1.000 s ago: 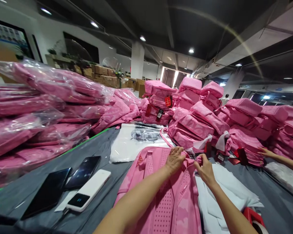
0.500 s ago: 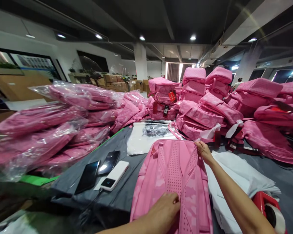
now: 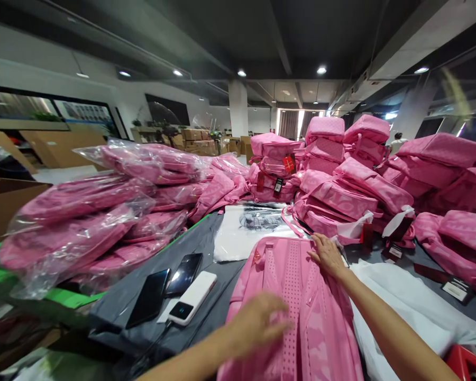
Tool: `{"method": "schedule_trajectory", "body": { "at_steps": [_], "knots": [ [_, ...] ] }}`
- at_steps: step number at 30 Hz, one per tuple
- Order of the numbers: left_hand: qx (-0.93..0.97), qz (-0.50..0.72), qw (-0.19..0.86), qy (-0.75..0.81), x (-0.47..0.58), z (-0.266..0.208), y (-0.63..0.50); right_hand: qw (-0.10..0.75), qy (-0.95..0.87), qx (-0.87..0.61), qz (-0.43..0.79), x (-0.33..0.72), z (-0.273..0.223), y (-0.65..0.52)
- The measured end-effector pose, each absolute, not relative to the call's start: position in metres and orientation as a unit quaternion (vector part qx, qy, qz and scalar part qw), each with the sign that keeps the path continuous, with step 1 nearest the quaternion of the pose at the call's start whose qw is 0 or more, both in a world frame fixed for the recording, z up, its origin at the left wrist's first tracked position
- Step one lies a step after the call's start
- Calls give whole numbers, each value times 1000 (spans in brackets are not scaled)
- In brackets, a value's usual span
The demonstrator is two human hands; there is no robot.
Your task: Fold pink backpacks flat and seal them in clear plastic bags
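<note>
A pink camouflage backpack (image 3: 321,338) lies in front of me with its straps and perforated back panel facing up. My left hand (image 3: 257,323), smeared by motion, hovers over the middle of the panel with its fingers apart and nothing visible in them. At the backpack's upper right corner rests my right hand (image 3: 328,255), its fingers spread over the edge. Beyond the top edge lies a flat white plastic bag (image 3: 232,233) with dark print. White sheets (image 3: 400,301) are spread to the right, partly under my right forearm.
Pink backpacks in clear plastic (image 3: 91,227) are heaped on the left. More pink backpacks (image 3: 333,190), some with hang tags, are stacked at the back and right. Two dark phones (image 3: 148,297) and a white power bank (image 3: 193,298) lie left. A red tape dispenser (image 3: 466,362) is lower right.
My left hand has lifted off the strap area and its fingers have opened. My right hand has gone from pinching the corner to lying spread on it. The view has shifted slightly left.
</note>
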State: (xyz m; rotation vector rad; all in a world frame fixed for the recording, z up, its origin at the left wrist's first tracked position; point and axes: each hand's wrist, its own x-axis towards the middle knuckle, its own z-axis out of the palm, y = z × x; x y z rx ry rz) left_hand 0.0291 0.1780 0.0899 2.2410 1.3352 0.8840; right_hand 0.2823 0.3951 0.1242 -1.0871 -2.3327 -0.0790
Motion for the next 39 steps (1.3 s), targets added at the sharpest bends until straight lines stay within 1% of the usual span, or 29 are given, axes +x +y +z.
{"method": "schedule_trajectory", "body": {
  "at_steps": [1, 2, 3, 5, 8, 11, 14, 17, 19, 22, 25, 28, 31, 34, 36, 39],
  "knots": [
    [774, 349, 126, 513, 15, 105, 207, 274, -876, -395, -35, 282, 120, 398],
    [747, 358, 75, 554, 3, 117, 237, 267, -881, -388, -36, 282, 116, 400],
    [713, 355, 47, 603, -6, 125, 265, 264, -884, -385, -34, 282, 113, 401],
    [682, 347, 28, 643, -13, 130, 312, 277, -883, -379, -28, 283, 107, 401],
    [696, 368, 20, 617, -3, 117, 339, 349, -865, -361, -6, 285, 98, 394],
    [705, 397, -1, 588, 13, 100, 323, 421, -841, -337, -36, 288, 85, 379],
    [703, 413, -44, 577, 21, 87, 294, 435, -833, -330, -93, 293, 73, 356],
    [711, 401, -78, 572, 25, 75, 271, 394, -848, -341, -103, 305, 63, 325],
    [726, 371, -67, 575, 25, 64, 259, 364, -858, -353, -79, 316, 56, 304],
    [751, 311, -33, 582, 24, 49, 255, 321, -869, -376, -12, 326, 50, 290],
    [766, 248, 2, 593, 20, 43, 276, 229, -872, -429, 60, 323, 51, 311],
    [766, 199, 20, 611, 14, 55, 315, 154, -862, -476, 85, 305, 58, 357],
    [771, 160, 29, 616, 12, 84, 341, 134, -854, -499, 59, 285, 65, 389],
    [784, 153, 14, 601, 27, 100, 334, 124, -841, -527, 7, 268, 63, 393],
    [795, 170, 10, 583, 47, 93, 318, 118, -831, -542, -28, 260, 56, 388],
    [802, 172, 86, 566, 76, 70, 303, 100, -824, -554, -66, 258, 49, 381]
  ]
}}
